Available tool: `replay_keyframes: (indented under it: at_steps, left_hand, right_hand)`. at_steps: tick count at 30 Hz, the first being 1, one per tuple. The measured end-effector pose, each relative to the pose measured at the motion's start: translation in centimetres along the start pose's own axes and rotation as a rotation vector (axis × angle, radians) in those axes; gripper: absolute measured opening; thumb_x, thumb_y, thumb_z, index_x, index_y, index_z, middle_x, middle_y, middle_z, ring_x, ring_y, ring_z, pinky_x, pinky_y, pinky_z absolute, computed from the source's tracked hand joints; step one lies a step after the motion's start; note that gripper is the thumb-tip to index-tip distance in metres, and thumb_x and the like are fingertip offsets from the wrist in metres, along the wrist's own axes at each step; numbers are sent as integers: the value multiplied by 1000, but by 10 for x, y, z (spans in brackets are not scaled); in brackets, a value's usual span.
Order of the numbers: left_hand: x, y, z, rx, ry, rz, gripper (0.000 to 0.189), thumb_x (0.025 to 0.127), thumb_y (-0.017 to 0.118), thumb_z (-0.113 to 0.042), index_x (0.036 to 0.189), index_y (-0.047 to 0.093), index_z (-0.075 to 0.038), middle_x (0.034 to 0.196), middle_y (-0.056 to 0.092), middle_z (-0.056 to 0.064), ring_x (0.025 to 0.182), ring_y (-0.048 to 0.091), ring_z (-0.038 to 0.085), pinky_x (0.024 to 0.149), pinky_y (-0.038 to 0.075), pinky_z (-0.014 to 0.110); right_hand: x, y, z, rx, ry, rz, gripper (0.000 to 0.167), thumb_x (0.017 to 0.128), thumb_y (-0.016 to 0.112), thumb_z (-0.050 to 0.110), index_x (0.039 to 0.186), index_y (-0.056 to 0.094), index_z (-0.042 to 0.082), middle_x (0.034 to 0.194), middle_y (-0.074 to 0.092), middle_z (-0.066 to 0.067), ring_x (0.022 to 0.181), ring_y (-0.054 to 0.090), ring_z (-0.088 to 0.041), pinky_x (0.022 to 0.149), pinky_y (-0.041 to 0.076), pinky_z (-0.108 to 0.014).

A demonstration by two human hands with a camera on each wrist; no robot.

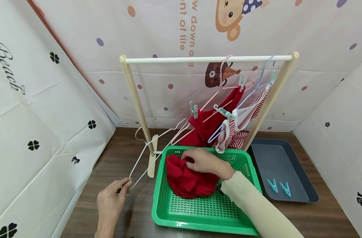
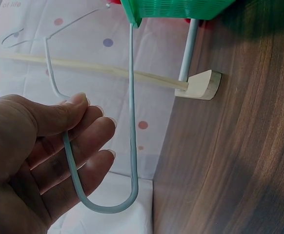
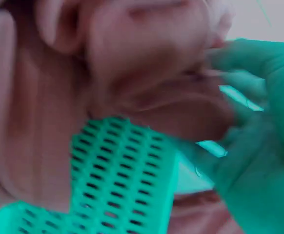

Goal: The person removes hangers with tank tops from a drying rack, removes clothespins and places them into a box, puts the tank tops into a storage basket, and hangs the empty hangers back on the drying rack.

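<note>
Left hand (image 1: 112,195) pinches white hanger (image 2: 133,122) (near one end); right hand (image 1: 205,161) grips red cloth (image 1: 190,183) in green basket (image 1: 204,210).

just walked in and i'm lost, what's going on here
A person's left hand holds a white hanger beside the green basket; their right hand grips red cloth in it. On the rack, a pink hanger carries a red garment and a blue hanger a striped one. Two clips lie in the tray.
</note>
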State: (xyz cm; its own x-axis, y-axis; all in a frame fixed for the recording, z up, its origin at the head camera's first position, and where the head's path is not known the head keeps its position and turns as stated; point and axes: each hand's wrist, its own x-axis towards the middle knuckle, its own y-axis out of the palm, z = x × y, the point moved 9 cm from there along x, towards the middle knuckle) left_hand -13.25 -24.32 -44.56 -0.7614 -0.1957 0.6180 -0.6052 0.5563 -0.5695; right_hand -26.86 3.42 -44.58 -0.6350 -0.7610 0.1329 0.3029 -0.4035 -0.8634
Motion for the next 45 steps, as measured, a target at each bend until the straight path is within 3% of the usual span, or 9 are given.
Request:
replay_keyframes:
  at_steps: [2, 4, 8, 17, 24, 32, 45]
  left_hand:
    - [0, 0, 0, -1, 0, 1, 19, 75, 93, 6, 90, 84, -1, 79, 78, 1, 56, 68, 3, 53, 51, 12]
    - [0, 1, 0, -3, -1, 2, 19, 75, 92, 6, 90, 84, -2, 79, 78, 1, 56, 68, 3, 53, 51, 12]
    - [0, 2, -1, -7, -1, 4, 19, 75, 92, 6, 90, 84, -2, 79, 78, 1, 56, 68, 3, 53, 51, 12]
    - [2, 0, -2, 0, 15, -7, 20, 74, 93, 6, 90, 84, -1, 79, 78, 2, 57, 68, 2, 54, 52, 12]
    - [5, -4, -1, 19, 15, -19, 20, 75, 94, 4, 90, 84, -3, 80, 78, 0, 59, 69, 4, 54, 51, 13]
    - [5, -5, -2, 23, 15, -18, 19, 76, 93, 3, 91, 85, -5, 81, 79, -1, 58, 70, 6, 54, 52, 15]
    - [5, -7, -5, 4, 38, -55, 20, 75, 93, 5, 91, 85, -4, 81, 78, 0, 57, 70, 7, 55, 52, 13]
  right_hand:
    - [-1, 16, -1, -9, 20, 124, 16, 98, 68, 3, 110, 73, 12, 103, 71, 3, 90, 64, -13, 83, 55, -32]
    - [-3, 28, -4, -10, 41, 199, 15, 98, 67, 1, 107, 71, 12, 99, 69, 4, 86, 60, -13, 80, 53, -31]
    - [-6, 36, -8, 13, 83, 230, 17, 98, 68, 2, 112, 72, 11, 105, 72, 1, 91, 63, -14, 84, 55, -31]
    - [-20, 6, -2, -23, 175, 140, 25, 103, 72, 19, 126, 72, 8, 124, 69, -5, 114, 66, -22, 99, 55, -42]
    - [-41, -17, 7, 4, 240, 62, 27, 105, 71, 23, 128, 72, 7, 124, 70, -5, 114, 66, -23, 99, 56, -46]
    - [-70, -41, 5, 26, 309, -92, 31, 104, 72, 20, 130, 71, 4, 127, 72, -9, 118, 68, -28, 99, 57, -50]
    - [-96, -49, -12, 53, 349, -189, 27, 104, 72, 17, 127, 72, 3, 122, 74, -9, 113, 70, -28, 90, 60, -48]
